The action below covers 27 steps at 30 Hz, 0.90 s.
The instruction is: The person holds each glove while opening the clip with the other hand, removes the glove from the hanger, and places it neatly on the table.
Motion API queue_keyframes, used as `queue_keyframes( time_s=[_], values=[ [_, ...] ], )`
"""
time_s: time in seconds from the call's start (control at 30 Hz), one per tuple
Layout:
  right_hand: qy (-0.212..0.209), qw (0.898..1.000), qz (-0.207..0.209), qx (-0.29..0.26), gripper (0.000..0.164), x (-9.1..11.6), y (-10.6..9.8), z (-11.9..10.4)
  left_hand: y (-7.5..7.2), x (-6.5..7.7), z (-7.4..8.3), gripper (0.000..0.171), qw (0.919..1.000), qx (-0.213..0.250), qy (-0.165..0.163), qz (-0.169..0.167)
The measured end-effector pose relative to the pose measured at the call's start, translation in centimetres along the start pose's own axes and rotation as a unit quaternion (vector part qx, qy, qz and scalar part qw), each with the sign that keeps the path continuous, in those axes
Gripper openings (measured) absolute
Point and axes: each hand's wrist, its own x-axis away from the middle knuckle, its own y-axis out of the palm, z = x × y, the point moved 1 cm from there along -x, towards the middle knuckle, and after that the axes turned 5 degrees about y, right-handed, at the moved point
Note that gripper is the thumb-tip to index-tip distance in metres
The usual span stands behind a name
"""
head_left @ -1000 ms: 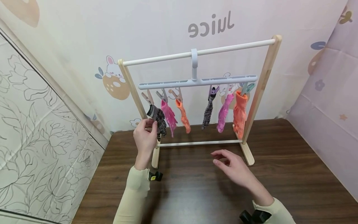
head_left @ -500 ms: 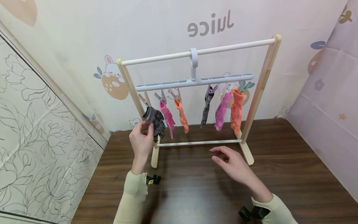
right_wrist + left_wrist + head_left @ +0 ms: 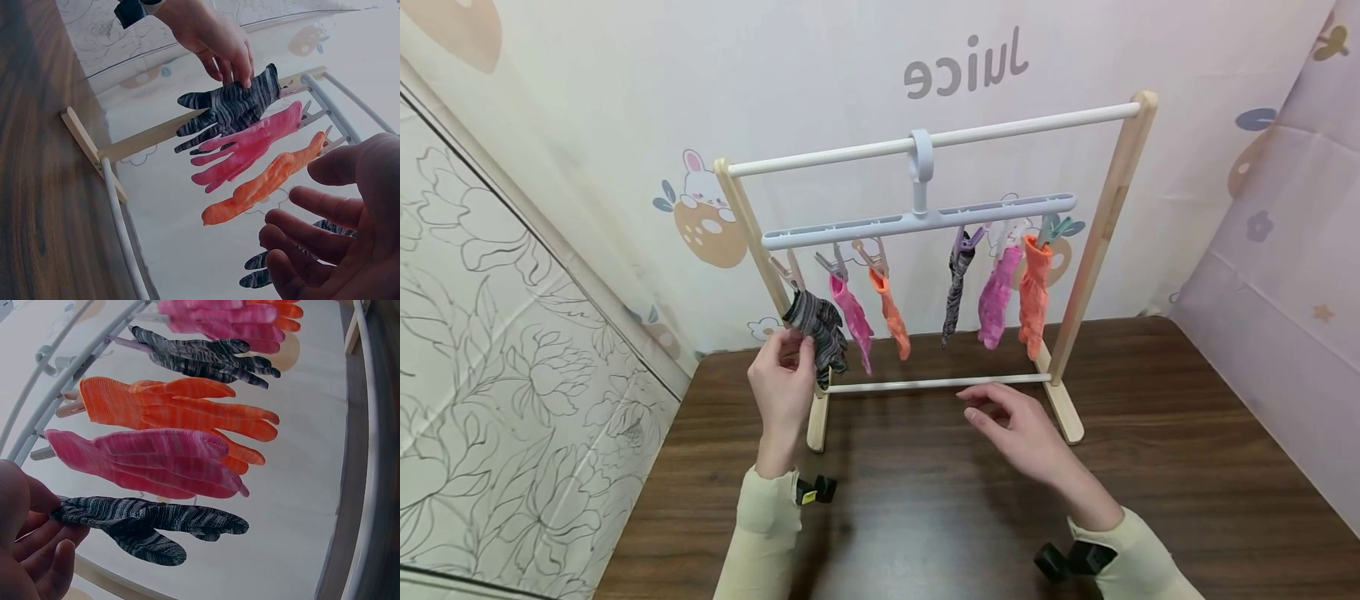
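A black-and-grey striped knit glove [image 3: 820,327] hangs at the left end of the pale blue hanger bar [image 3: 850,231], its cuff at a beige clip [image 3: 793,271]. My left hand [image 3: 781,379] pinches this glove near the cuff between thumb and fingers; its fingers hang free in the left wrist view. Beside it hang a pink glove [image 3: 156,456] and an orange glove [image 3: 181,409], each on a clip. My right hand [image 3: 1018,429] hovers over the table in front of the rack, fingers loosely bent, holding nothing.
The hanger hooks over the white top rod [image 3: 1022,129] of a wooden rack, with a lower rod [image 3: 940,383]. Toward its right end hang another striped glove [image 3: 955,287], a pink glove [image 3: 997,300] and an orange glove [image 3: 1034,296]. The rack stands on a brown table [image 3: 1187,450].
My left hand has moved slightly left and down, drawing the striped glove with it. The hanger bar has shifted a little left. My right hand has risen slightly, still without anything in it.
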Motion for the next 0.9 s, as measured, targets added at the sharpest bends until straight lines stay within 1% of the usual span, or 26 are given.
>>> queue_keyframes(
  time_s=[0.33, 0.5, 0.77, 0.9],
  values=[
    [-0.006, 1.0, 0.0, -0.012, 0.02, 0.0, -0.1, -0.5, 0.0, 0.4, 0.5, 0.007, 0.9999, 0.008, -0.001, 0.007],
    [-0.02, 0.999, 0.009, -0.024, 0.019, 0.0, -0.2, -0.9, -0.1, 0.6, 0.8, 0.009, 0.9999, 0.008, -0.003, 0.006],
    [-0.058, 0.997, 0.021, -0.048, 0.019, 0.0, -0.3, -1.6, -0.2, 1.1, 0.9, 0.009, 0.9998, 0.018, -0.001, 0.008],
    [-0.056, 0.997, 0.024, -0.051, 0.019, -0.2, -0.3, -1.7, -0.3, 1.1, 1.2, 0.01, 0.9998, 0.02, 0.0, 0.008]
  ],
)
